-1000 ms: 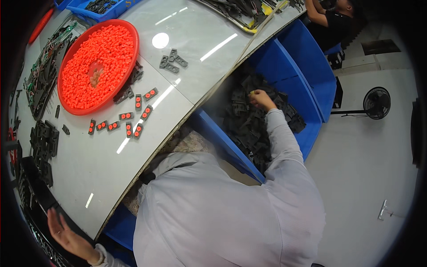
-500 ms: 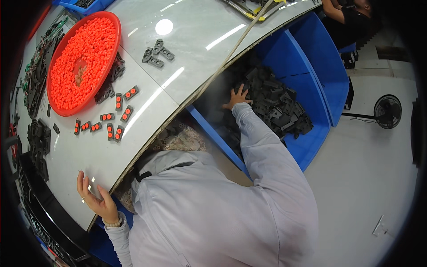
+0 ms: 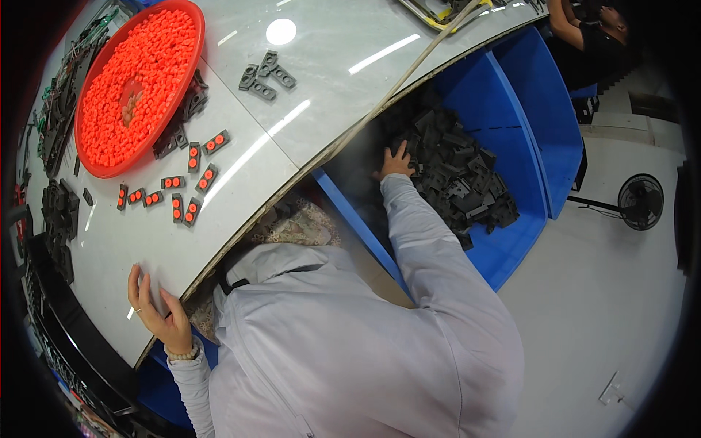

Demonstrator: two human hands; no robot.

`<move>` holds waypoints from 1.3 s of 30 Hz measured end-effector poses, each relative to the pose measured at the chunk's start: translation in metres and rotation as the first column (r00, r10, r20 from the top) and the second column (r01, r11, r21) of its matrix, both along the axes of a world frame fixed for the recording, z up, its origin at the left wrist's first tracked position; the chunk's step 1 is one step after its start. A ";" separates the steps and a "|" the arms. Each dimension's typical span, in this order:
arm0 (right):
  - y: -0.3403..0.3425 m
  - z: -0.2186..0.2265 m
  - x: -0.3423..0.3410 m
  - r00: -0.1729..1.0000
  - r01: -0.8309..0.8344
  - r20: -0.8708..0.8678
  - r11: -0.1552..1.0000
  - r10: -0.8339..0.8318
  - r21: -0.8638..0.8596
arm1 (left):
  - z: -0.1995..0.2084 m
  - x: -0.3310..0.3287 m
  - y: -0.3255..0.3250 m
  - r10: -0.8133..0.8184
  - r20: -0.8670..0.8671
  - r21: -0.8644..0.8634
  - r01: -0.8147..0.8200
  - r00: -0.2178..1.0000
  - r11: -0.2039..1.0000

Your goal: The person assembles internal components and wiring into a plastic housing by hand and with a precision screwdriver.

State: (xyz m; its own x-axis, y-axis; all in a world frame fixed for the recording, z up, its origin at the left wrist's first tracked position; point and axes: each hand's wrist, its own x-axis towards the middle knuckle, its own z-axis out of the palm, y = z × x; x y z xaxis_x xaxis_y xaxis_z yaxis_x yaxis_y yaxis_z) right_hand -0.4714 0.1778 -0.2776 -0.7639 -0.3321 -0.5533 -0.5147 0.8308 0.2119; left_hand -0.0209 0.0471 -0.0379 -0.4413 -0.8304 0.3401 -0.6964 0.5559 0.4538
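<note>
Holds the left hand (image 3: 164, 317) over the near end of a white table (image 3: 102, 292), with fingers curved and well apart, in a wide, loose grip; hard to say whether touching the surface. Reaches with the right hand (image 3: 396, 162) into a blue bin (image 3: 511, 146), at the left side of a heap of dark plastic parts (image 3: 460, 182). Spreads those fingers wide too; cannot make out whether pressing on the parts. On the table beyond the left hand, nine dark blocks (image 3: 207, 178) fitted with red inserts. Just past them, a round red tray (image 3: 109, 173) full of small orange-red pieces (image 3: 139, 80). Off to the tray's right, a small cluster of plain dark blocks (image 3: 281, 77). Farthest out, a standing fan (image 3: 641, 201) and a seated co-worker (image 3: 577, 36) in black.
</note>
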 end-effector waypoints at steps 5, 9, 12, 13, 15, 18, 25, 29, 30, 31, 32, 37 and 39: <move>0.009 0.005 -0.010 0.999 -0.038 0.010 0.998 0.039 -0.054 | -0.002 0.000 0.001 0.016 -0.009 -0.006 -0.016 1.000 1.000; 0.006 -0.016 -0.007 0.998 -0.008 -0.057 0.999 0.005 -0.042 | -0.002 -0.001 -0.001 0.012 0.006 -0.017 -0.012 1.000 1.000; 0.014 -0.014 -0.010 0.998 -0.038 -0.054 0.995 0.034 -0.091 | -0.003 -0.001 0.000 0.020 0.009 -0.022 -0.020 1.000 1.000; 0.018 -0.012 -0.011 0.998 -0.063 -0.015 0.988 0.062 -0.143 | -0.003 -0.001 0.000 0.023 0.008 -0.022 -0.023 1.000 0.999; 0.024 -0.008 -0.012 0.998 -0.065 -0.021 0.976 0.062 -0.206 | -0.003 0.000 0.000 0.015 0.000 -0.019 -0.015 1.000 1.000; 0.033 -0.008 -0.015 0.995 -0.086 -0.067 0.937 0.068 -0.339 | -0.003 -0.001 0.000 0.014 0.005 -0.027 -0.014 1.000 1.000; 0.065 0.000 -0.033 0.970 -0.240 -0.211 0.580 0.118 -0.779 | -0.003 0.000 -0.001 -0.005 -0.015 -0.028 0.005 1.000 1.000; 0.068 0.070 -0.035 0.951 -0.305 -0.297 0.449 0.090 -0.840 | -0.003 0.005 -0.001 -0.016 -0.051 -0.004 0.016 0.999 1.000; 0.063 0.100 -0.033 0.943 -0.331 -0.318 0.403 0.101 -0.853 | -0.004 0.008 -0.001 -0.014 -0.061 0.010 0.015 0.998 1.000; 0.056 0.134 -0.030 0.935 -0.354 -0.338 0.356 0.107 -0.865 | -0.004 0.008 0.000 -0.010 -0.066 0.003 0.011 0.998 1.000; 0.048 0.170 -0.025 0.923 -0.386 -0.368 0.301 0.116 -0.872 | -0.005 0.008 0.000 -0.010 -0.068 0.009 0.011 0.998 1.000; 0.001 0.305 -0.022 0.842 -0.521 -0.494 0.086 0.216 -0.849 | -0.002 0.001 -0.004 -0.039 -0.062 -0.009 0.038 0.997 0.999; -0.040 0.320 -0.036 0.708 -0.659 -0.630 -0.022 0.321 -0.752 | -0.001 0.000 -0.002 -0.040 -0.044 -0.029 0.038 0.998 0.999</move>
State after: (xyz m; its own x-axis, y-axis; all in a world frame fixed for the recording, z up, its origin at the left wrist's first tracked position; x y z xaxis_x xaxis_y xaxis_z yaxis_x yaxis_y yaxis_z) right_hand -0.5078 0.1382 0.0425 -0.1807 -0.7616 0.6224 -0.9658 0.0176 -0.2589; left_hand -0.0211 0.0453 -0.0385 -0.4570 -0.8029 0.3828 -0.6534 0.5950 0.4680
